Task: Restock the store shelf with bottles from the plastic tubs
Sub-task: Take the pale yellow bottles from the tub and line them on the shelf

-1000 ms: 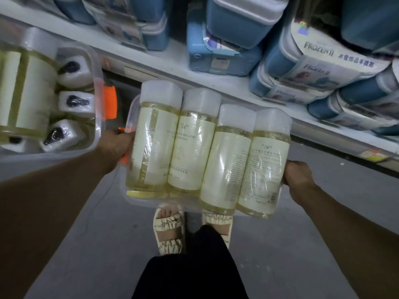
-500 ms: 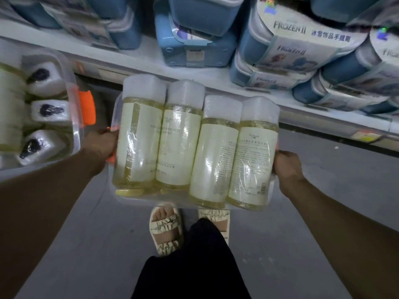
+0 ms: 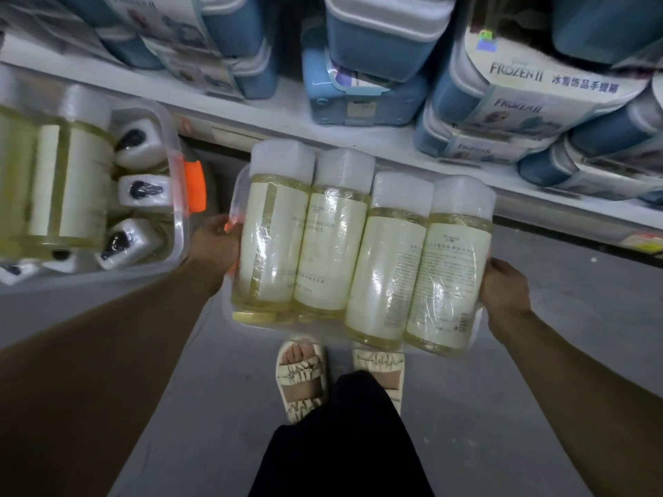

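Leftward drifts the held tub against the shelf, nearer the second tub at left; left hand and right hand clamp its ends, centre frame; four full bottles look heavy, film-slick, so hold both ends low.

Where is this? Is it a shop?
Most likely a shop aisle. A white shelf is stacked with packaged blue Frozen II boxes, there is a price tag on its edge, and both hands carry a clear tub of shrink-wrapped bottles.
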Demonstrator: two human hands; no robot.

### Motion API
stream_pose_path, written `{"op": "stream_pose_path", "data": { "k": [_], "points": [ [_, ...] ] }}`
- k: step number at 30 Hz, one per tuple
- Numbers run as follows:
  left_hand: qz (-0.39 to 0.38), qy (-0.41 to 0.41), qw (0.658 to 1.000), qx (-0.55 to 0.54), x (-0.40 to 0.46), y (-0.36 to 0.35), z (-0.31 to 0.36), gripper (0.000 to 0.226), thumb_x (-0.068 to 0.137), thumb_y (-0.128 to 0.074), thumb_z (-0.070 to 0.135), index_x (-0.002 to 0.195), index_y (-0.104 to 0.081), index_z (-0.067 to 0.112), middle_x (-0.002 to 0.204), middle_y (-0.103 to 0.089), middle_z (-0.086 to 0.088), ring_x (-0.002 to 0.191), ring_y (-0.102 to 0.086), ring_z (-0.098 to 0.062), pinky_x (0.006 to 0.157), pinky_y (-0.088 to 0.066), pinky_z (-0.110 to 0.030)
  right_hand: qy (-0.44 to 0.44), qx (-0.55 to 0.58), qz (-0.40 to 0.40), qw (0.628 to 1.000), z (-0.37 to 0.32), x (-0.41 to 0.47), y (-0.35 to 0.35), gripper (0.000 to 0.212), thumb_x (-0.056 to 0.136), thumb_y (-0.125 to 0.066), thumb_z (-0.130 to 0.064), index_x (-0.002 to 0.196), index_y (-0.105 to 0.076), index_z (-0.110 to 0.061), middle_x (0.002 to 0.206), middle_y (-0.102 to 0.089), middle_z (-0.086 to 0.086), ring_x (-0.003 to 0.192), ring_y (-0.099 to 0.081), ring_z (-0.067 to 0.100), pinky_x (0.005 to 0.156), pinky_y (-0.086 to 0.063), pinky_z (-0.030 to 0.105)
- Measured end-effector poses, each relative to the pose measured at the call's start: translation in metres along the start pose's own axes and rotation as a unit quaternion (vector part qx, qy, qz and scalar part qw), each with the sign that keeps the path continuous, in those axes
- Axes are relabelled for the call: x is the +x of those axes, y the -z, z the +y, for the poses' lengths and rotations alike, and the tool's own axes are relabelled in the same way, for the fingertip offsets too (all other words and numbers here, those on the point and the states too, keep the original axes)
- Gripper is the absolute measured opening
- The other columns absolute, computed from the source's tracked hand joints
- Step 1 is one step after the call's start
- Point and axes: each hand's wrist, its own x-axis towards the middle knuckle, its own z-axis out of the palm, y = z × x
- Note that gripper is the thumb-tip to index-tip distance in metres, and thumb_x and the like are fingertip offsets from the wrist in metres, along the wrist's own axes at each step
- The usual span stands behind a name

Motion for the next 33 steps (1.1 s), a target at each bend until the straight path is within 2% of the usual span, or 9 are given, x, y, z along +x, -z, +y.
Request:
{"op": "stream_pose_path", "data": {
  "k": [3,5,7,9,13,17,24,28,33],
  "points": [
    [0.009,-0.021,0.999,0.045,-0.010,0.004,0.006,0.034,0.094,-0.057,0.029,0.121,-0.063,0.010,0.112,-0.067,-0.009,0.098,-0.063,-0.024,0.090,-0.051,-0.036,0.010,-0.041,-0.002,0.999,-0.009,-0.006,0.007,0.020,0.096,-0.048,-0.030,0.100,-0.061,-0.015,0.101,-0.063,0.009,0.100,-0.060,0.029,0.089,-0.048,0.041],
    [0.021,-0.023,0.996,0.087,-0.017,0.010,0.011,0.035,0.092,-0.058,0.028,0.122,-0.063,0.011,0.117,-0.066,-0.009,0.107,-0.061,-0.026,0.095,-0.048,-0.037,0.018,-0.062,-0.001,0.998,-0.016,-0.014,0.014,0.025,0.095,-0.051,-0.028,0.111,-0.060,-0.011,0.106,-0.062,0.008,0.106,-0.058,0.027,0.085,-0.044,0.035],
    [0.027,-0.042,0.987,0.152,-0.028,0.017,0.021,0.031,0.092,-0.058,0.022,0.119,-0.063,0.009,0.119,-0.064,-0.012,0.112,-0.058,-0.031,0.098,-0.045,-0.037,0.015,-0.086,0.004,0.996,-0.025,-0.024,0.023,0.047,0.093,-0.056,-0.025,0.136,-0.047,-0.008,0.132,-0.053,0.010,0.123,-0.049,0.027,0.097,-0.040,0.037],
    [0.019,-0.067,0.975,0.212,-0.041,0.023,0.033,0.028,0.092,-0.058,0.018,0.116,-0.062,0.005,0.117,-0.064,-0.017,0.111,-0.057,-0.035,0.093,-0.043,-0.035,0.031,-0.115,0.002,0.993,-0.034,-0.036,0.033,0.063,0.090,-0.062,-0.025,0.145,-0.036,-0.009,0.149,-0.039,0.010,0.134,-0.039,0.030,0.105,-0.035,0.039],
    [-0.029,-0.112,0.954,0.277,-0.066,0.039,0.055,0.047,0.086,-0.066,0.027,0.127,-0.053,0.009,0.124,-0.060,-0.011,0.110,-0.058,-0.030,0.083,-0.042,-0.031,0.076,-0.170,-0.036,0.982,-0.057,-0.067,0.049,0.078,0.080,-0.075,-0.027,0.144,-0.035,-0.009,0.148,-0.037,0.012,0.135,-0.037,0.032,0.108,-0.037,0.045],
    [-0.047,-0.136,0.946,0.289,-0.094,0.062,0.078,0.064,0.081,-0.072,0.029,0.135,-0.045,0.009,0.132,-0.055,-0.012,0.120,-0.052,-0.030,0.096,-0.041,-0.034,0.120,-0.224,-0.059,0.965,-0.094,-0.107,0.059,0.079,0.075,-0.079,-0.022,0.142,-0.037,-0.009,0.143,-0.041,0.015,0.134,-0.035,0.033,0.108,-0.036,0.048],
    [-0.056,-0.158,0.937,0.307,-0.153,0.121,0.121,0.063,0.080,-0.073,0.031,0.133,-0.044,0.012,0.131,-0.053,-0.012,0.118,-0.053,-0.031,0.092,-0.043,-0.035,0.198,-0.270,-0.091,0.938,-0.167,-0.191,0.073,0.084,0.072,-0.080,-0.023,0.142,-0.036,-0.013,0.145,-0.038,0.011,0.136,-0.030,0.028,0.107,-0.032,0.035],
    [-0.053,-0.157,0.946,0.277,-0.186,0.165,0.145,0.070,0.078,-0.073,0.031,0.138,-0.042,0.014,0.134,-0.051,-0.012,0.122,-0.051,-0.030,0.099,-0.044,-0.040,0.238,-0.301,-0.106,0.918,-0.207,-0.241,0.080,0.087,0.076,-0.078,-0.023,0.147,-0.028,-0.016,0.149,-0.031,0.009,0.140,-0.021,0.026,0.109,-0.027,0.032],
    [-0.037,-0.154,0.959,0.236,-0.228,0.218,0.164,0.072,0.072,-0.075,0.037,0.135,-0.047,0.018,0.131,-0.055,-0.007,0.121,-0.053,-0.028,0.099,-0.045,-0.041,0.281,-0.322,-0.114,0.897,-0.246,-0.294,0.085,0.089,0.076,-0.079,-0.024,0.147,-0.027,-0.017,0.150,-0.029,0.009,0.140,-0.021,0.026,0.110,-0.025,0.030]
  ]
}}
